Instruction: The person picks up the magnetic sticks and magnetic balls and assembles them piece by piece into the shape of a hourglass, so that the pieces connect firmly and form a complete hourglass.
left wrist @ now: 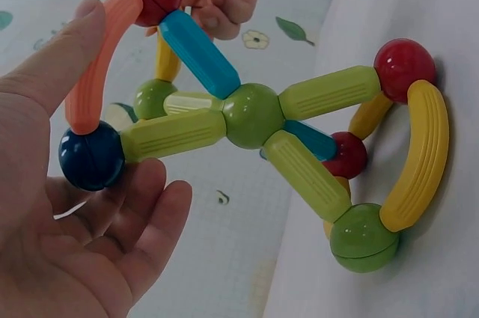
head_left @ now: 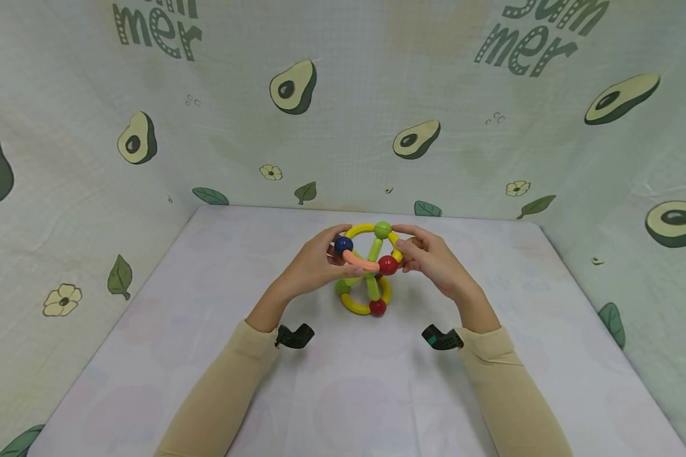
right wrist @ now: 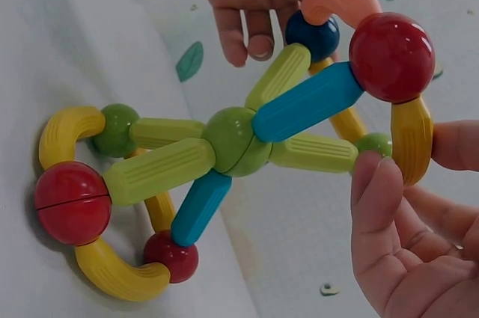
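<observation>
A toy built from magnetic rods and balls stands on the table, its two rings joined through a central green ball (left wrist: 254, 116) by straight green and blue rods. My left hand (head_left: 314, 266) holds the upper ring from the left. Its thumb lies on the orange curved rod (left wrist: 99, 75), with fingers beneath and behind the dark blue ball (left wrist: 91, 156). On the other side, my right hand (head_left: 437, 263) pinches a yellow curved rod (right wrist: 410, 135) between a red ball (right wrist: 391, 56) and a green ball. The lower ring, with yellow curved rods (left wrist: 423, 161), rests on the tabletop.
A pale cloth covers the table (head_left: 366, 393). Behind and at both sides hang fabric walls (head_left: 343, 139) printed with avocados and leaves. Dark wrist-worn devices (head_left: 295, 336) sit at both cuffs.
</observation>
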